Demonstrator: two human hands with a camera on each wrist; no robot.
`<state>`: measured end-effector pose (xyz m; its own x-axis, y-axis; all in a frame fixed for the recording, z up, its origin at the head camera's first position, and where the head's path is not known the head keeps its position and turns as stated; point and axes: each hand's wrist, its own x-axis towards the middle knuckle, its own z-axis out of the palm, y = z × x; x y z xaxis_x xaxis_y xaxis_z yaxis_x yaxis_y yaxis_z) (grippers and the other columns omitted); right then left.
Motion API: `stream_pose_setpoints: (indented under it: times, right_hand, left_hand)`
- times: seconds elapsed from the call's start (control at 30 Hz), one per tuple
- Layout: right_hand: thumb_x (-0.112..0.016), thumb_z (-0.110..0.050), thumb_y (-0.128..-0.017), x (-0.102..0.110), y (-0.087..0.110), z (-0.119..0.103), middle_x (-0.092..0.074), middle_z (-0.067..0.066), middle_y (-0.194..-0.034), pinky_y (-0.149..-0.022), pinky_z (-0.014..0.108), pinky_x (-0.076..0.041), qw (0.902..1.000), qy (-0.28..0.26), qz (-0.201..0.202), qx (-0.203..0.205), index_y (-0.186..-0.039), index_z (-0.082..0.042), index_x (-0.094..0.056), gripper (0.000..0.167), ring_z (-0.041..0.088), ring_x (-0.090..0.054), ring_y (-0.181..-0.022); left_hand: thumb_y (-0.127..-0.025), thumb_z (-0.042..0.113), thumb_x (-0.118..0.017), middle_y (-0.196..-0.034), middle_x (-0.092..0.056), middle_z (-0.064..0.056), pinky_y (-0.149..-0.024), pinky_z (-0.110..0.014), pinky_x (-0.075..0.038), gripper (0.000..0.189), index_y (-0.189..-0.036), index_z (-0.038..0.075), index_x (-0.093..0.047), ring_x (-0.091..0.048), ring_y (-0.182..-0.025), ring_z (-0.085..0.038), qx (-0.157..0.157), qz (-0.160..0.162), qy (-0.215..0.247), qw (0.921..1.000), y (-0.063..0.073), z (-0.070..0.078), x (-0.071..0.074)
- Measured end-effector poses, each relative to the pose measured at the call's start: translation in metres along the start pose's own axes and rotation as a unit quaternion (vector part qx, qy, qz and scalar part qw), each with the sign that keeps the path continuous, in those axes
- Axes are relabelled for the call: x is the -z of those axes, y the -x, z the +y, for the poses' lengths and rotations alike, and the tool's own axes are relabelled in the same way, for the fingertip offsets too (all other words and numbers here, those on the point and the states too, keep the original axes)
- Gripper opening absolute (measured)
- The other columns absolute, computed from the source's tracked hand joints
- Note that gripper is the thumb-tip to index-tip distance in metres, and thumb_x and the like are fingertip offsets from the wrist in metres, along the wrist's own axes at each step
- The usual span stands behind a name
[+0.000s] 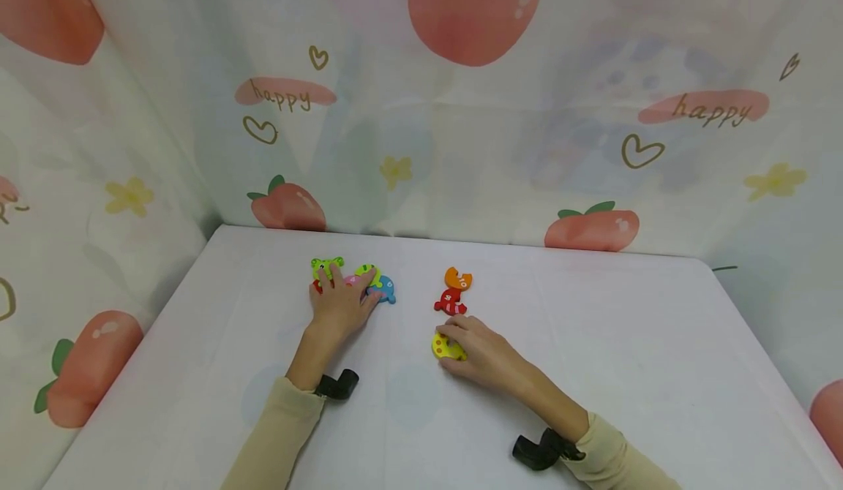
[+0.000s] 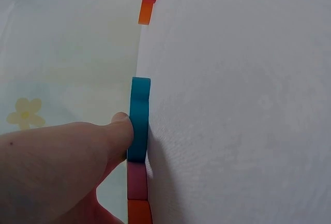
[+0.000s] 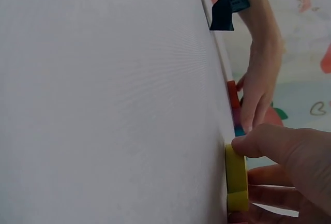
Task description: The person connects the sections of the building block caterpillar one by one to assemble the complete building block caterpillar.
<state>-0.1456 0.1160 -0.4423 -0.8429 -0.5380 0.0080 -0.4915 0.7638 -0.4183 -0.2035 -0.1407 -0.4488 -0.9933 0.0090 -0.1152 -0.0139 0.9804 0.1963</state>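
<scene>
Beige sleeves (image 1: 619,455) are covering both forearms, which are reaching inward over the white desk (image 1: 593,322) from its near side. Slanting up and to the right, the left arm is bringing the left hand (image 1: 339,308) palm down over a cluster of small coloured pieces. Its fingers are lying spread apart rather than curling around anything, with the thumb angling out to the side and touching the edge of the blue piece (image 1: 387,290). Under and around those fingers, the green piece (image 1: 324,264), the pink piece (image 1: 350,280) and the yellow-green piece (image 1: 366,270) are sitting close together, partly hidden. From the lower right, the other forearm is slanting up and to the left, and the right hand (image 1: 484,351) is holding the yellow piece (image 1: 440,345) clamped between thumb and fingers, the thumb bending in on the near edge and the fingers curling along the far one. That piece is standing low at the desk surface, and whether it is touching the cloth cannot be told. Just beyond the right hand, the red piece (image 1: 450,301) is lying below the orange piece (image 1: 457,278). Black wrist mounts (image 1: 543,452) are jutting from both wrists.
</scene>
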Motion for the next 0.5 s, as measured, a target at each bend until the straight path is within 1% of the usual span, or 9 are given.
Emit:
stream_pose_setpoints:
  times: [0.13,0.27,0.37,0.5]
  right_hand:
    - [-0.072,-0.020,-0.083,0.0012,-0.0008,0.0008,-0.061,0.004,-0.126,-0.085,0.033,-0.056,1.0000,-0.006,-0.006,-0.003,-0.127,-0.012,-0.064,0.045,0.017,-0.052,-0.113]
    - [-0.070,-0.015,-0.081,0.0035,-0.0015,0.0027,-0.062,0.001,-0.125,-0.085,0.034,-0.054,0.9999,-0.010,-0.011,0.009,-0.125,-0.015,-0.065,0.044,0.017,-0.051,-0.113]
    - [-0.070,-0.013,-0.081,0.0042,-0.0016,0.0045,-0.062,0.002,-0.125,-0.086,0.035,-0.054,0.9995,-0.018,-0.016,0.019,-0.123,-0.017,-0.066,0.042,0.019,-0.050,-0.114]
    - [-0.070,-0.014,-0.083,0.0040,-0.0005,0.0057,-0.058,0.006,-0.130,-0.087,0.035,-0.056,0.9988,-0.042,-0.020,0.016,-0.123,-0.018,-0.066,0.040,0.023,-0.047,-0.121]
  left_hand:
    - [-0.097,0.052,-0.046,-0.154,-0.017,-0.038,-0.112,-0.072,-0.018,0.056,-0.149,0.033,-0.037,-0.015,-0.143,-0.058,-0.001,-0.001,0.009,1.0000,-0.0007,0.0004,0.0007]
    - [-0.097,0.053,-0.046,-0.154,-0.016,-0.038,-0.112,-0.072,-0.017,0.056,-0.149,0.034,-0.037,-0.013,-0.144,-0.057,-0.002,-0.002,0.014,0.9999,-0.0013,-0.0006,0.0003]
    - [-0.097,0.053,-0.045,-0.154,-0.017,-0.038,-0.112,-0.072,-0.018,0.055,-0.149,0.034,-0.037,-0.014,-0.144,-0.057,-0.004,-0.001,0.011,0.9999,-0.0012,-0.0015,-0.0007]
    - [-0.098,0.053,-0.045,-0.154,-0.018,-0.038,-0.111,-0.072,-0.019,0.055,-0.149,0.035,-0.037,-0.015,-0.143,-0.058,-0.006,0.000,0.009,0.9999,-0.0003,-0.0016,-0.0015]
